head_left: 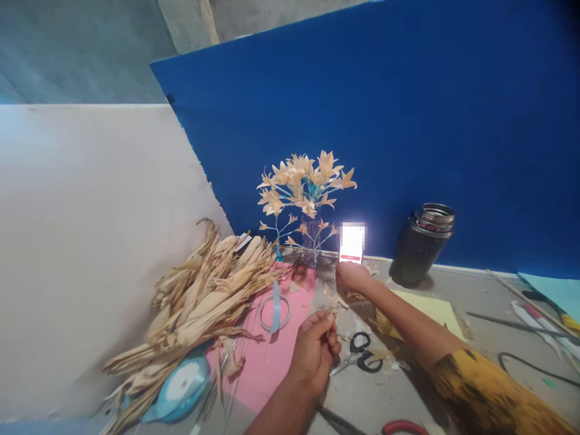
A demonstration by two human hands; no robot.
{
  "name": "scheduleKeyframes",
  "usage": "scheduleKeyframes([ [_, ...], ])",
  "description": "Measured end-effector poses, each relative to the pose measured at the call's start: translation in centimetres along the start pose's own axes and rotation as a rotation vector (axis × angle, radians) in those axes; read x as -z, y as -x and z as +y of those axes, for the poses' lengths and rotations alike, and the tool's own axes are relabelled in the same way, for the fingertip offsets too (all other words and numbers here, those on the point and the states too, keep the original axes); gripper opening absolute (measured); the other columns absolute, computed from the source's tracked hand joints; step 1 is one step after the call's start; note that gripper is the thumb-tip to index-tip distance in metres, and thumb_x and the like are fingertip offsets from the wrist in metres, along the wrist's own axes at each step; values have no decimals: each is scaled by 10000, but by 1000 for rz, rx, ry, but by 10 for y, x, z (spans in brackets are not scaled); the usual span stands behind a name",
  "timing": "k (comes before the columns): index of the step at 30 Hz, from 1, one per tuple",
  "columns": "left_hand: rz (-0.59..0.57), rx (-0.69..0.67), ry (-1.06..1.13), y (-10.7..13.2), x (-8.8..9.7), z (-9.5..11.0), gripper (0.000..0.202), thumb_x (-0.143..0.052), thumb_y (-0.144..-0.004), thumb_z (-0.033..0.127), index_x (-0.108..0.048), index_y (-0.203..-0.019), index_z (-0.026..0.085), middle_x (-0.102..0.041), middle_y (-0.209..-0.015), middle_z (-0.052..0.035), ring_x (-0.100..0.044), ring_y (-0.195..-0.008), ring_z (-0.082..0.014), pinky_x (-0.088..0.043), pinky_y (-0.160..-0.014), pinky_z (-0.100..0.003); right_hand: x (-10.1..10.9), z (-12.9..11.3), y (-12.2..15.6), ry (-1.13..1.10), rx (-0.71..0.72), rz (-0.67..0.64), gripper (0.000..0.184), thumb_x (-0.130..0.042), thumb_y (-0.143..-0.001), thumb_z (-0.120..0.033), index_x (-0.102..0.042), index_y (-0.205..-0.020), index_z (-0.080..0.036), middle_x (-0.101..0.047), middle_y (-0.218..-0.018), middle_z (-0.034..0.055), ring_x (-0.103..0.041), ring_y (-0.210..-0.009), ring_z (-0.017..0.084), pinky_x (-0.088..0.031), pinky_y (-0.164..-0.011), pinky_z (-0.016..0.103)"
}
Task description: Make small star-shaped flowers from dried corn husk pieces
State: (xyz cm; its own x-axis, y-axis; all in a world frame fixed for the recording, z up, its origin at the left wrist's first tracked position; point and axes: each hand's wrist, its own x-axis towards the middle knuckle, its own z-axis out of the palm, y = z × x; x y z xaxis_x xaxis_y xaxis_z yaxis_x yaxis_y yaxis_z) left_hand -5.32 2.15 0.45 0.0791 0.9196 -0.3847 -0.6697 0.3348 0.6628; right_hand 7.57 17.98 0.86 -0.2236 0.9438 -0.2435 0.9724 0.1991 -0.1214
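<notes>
My left hand (pixel 316 345) is closed in a pinch on a small pale husk flower (pixel 332 300), above the front of the table. Farther back, my right hand (pixel 352 277) is closed around the lower end of a smartphone (pixel 351 244), whose bright screen faces me. Behind the hands, a bunch of husk flowers (pixel 312 175) on blue-green stems stands in a clear vase (pixel 311 241). Black-handled scissors (pixel 361 356) lie just right of my left hand. A ring of tape (pixel 261 315) rests on pink paper (pixel 258 377) to its left.
Dried corn husks (pixel 212 293) are heaped at the left, beside a roll of blue ribbon (pixel 185 386). A dark flask (pixel 421 244) without a lid stands at the back right. Yellow paper (pixel 430 311) lies under my right forearm. Red-handled pliers (pixel 403 427) are at the front edge.
</notes>
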Motion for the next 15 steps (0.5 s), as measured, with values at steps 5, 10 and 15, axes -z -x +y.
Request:
scheduleKeyframes([
  [5,3,-2,-11,1,-1,-2,380,-886,-563,296,-562,-702,153,-522,-595,51,-397,-456,-36,-300,-450,-187,1,-9,6,-74,-19,32,332,-633,-974,-332,-607,-1271,-185,-631,-1288,97,-660,-1062,244,-569,-887,451],
  [10,-8,-25,-1,0,1,-3,372,-885,-575,285,-578,-737,150,-529,-607,51,-402,-463,-40,-308,-449,-187,7,-17,10,-274,-65,39,335,-639,-971,-328,-608,-1270,-179,-631,-1288,102,-660,-1064,245,-568,-888,449],
  [15,-48,-11,95,-3,5,2,377,-894,-591,244,-581,-779,150,-535,-637,55,-417,-475,-36,-315,-452,-177,31,-9,32,-627,-21,-7,343,-644,-966,-330,-608,-1273,-181,-631,-1291,88,-661,-1064,254,-573,-877,453],
])
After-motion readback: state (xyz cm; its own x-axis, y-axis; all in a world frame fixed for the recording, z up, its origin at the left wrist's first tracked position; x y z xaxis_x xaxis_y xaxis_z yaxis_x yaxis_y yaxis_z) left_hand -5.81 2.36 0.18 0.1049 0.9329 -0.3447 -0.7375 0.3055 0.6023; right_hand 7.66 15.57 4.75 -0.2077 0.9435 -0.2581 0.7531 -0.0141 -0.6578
